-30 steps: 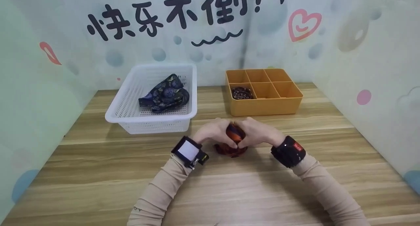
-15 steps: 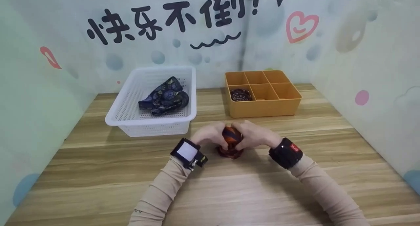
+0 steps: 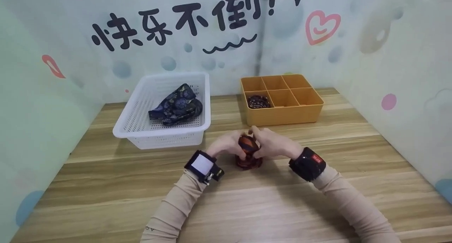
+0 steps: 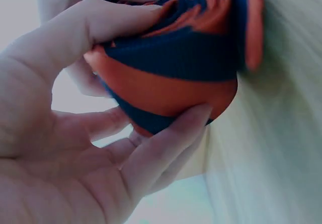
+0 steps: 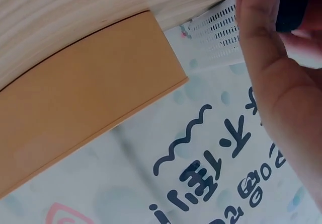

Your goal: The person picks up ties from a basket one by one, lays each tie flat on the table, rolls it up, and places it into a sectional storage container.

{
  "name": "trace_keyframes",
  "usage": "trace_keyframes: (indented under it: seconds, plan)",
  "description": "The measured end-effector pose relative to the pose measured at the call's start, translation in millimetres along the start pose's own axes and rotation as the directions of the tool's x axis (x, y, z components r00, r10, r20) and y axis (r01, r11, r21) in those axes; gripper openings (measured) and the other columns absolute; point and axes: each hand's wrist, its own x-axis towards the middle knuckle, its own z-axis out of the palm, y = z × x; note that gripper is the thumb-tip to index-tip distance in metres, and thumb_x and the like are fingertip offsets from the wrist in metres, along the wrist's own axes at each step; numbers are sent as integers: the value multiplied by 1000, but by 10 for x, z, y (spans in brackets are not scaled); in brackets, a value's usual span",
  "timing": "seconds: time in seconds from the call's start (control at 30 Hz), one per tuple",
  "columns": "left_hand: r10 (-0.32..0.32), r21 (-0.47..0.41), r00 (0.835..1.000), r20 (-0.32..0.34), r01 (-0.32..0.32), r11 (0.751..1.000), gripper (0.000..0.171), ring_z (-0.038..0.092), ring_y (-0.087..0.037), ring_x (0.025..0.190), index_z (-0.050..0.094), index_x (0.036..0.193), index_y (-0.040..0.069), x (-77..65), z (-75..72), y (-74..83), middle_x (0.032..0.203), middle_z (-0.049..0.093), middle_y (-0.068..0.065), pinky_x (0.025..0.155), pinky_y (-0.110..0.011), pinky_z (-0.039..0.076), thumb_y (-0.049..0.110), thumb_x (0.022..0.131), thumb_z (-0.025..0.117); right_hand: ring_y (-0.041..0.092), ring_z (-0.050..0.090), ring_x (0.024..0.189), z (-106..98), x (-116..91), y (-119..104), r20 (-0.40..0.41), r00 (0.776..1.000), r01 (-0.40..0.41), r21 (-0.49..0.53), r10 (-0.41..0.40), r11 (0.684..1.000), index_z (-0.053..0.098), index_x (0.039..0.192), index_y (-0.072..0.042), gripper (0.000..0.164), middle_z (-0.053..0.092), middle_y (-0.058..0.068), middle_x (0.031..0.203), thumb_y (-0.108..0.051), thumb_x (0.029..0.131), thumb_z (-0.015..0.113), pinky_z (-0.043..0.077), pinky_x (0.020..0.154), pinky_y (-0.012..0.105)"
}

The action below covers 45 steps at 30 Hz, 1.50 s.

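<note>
An orange and dark-blue striped necktie (image 3: 248, 144), coiled into a roll, stands on the wooden table in the middle of the head view. From the left, my left hand (image 3: 226, 143) grips it; in the left wrist view the thumb lies on the coiled edge and the fingers curve round the striped side (image 4: 171, 90). My right hand (image 3: 274, 143) holds the roll from the other side. Only part of that hand (image 5: 271, 53) shows in the right wrist view, with a bit of dark cloth at its fingers. A lower fold of the tie spreads on the table.
Behind on the left stands a white perforated basket (image 3: 162, 131) holding dark patterned cloth (image 3: 178, 103). At the back right is an orange divided box (image 3: 286, 116), with a dark rolled tie (image 3: 259, 102) in its front-left compartment. Printed walls enclose the table.
Both hands keep hold of the necktie and shift slightly. The roll's top shows its stripes at a different angle, and the right fingers have lifted a little. The head view has tilted slightly.
</note>
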Motion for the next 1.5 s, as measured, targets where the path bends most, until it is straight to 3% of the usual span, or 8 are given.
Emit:
trace_keyframes:
  seconds: [0.13,0.3,0.47,0.67,0.93,1.23,1.4,1.5]
  plan:
    - [-2,-111,999,43,7,994,68,55,-30,117,47,128,6,21,29,-88,127,58,-16,103,-38,43,1,67,74,32,61,88,4,-1,-1,-24,998,-55,-10,54,998,44,116,6,53,62,26,99,-12,76,72,53,76,41]
    - [-27,-93,1000,-9,26,995,59,58,-29,112,50,120,6,3,54,-57,121,61,-15,99,-37,46,5,66,77,25,60,77,8,-9,-31,-42,999,-34,-5,33,999,46,114,7,48,64,21,89,-9,77,72,52,67,36]
    - [-148,10,986,-70,149,989,41,59,-24,98,62,103,6,-2,32,-30,108,65,-10,92,-35,47,15,67,80,32,61,99,5,-38,-133,6,999,-54,39,54,998,46,119,0,52,61,23,110,-18,79,73,52,86,45]
    - [-186,-41,979,-80,183,982,39,63,-22,89,64,103,3,-31,14,-30,104,68,-11,84,-31,51,22,72,79,37,54,108,142,-60,-238,-61,995,-71,60,75,996,41,129,-2,77,44,26,120,-37,72,80,49,93,50]
    - [-89,27,984,-154,95,995,32,62,-24,89,68,99,3,-13,58,-3,98,71,-14,86,-31,49,25,77,73,38,55,99,351,-9,-180,-289,957,11,-86,-35,996,45,125,1,79,50,24,110,-36,67,84,45,93,55]
    - [-43,8,987,-156,45,999,36,63,-21,83,67,103,4,26,43,31,97,71,-13,70,-24,48,34,84,67,39,59,97,229,46,-36,-220,975,-33,-48,21,998,49,126,-6,71,52,22,113,-23,67,83,49,85,57]
    - [-1,-60,985,-174,-10,998,54,60,-28,111,53,127,2,117,-65,84,124,61,-17,93,-37,49,45,94,52,42,57,103,40,31,139,-231,967,-119,-27,109,993,48,132,-5,75,52,26,119,-23,68,81,49,87,59]
    - [87,-38,962,-260,-100,994,56,46,-31,130,41,139,2,230,-115,120,141,47,-18,109,-43,38,39,98,46,46,54,109,-176,-21,272,-253,947,-204,6,199,979,46,134,-6,75,50,29,125,-25,69,80,48,88,61]
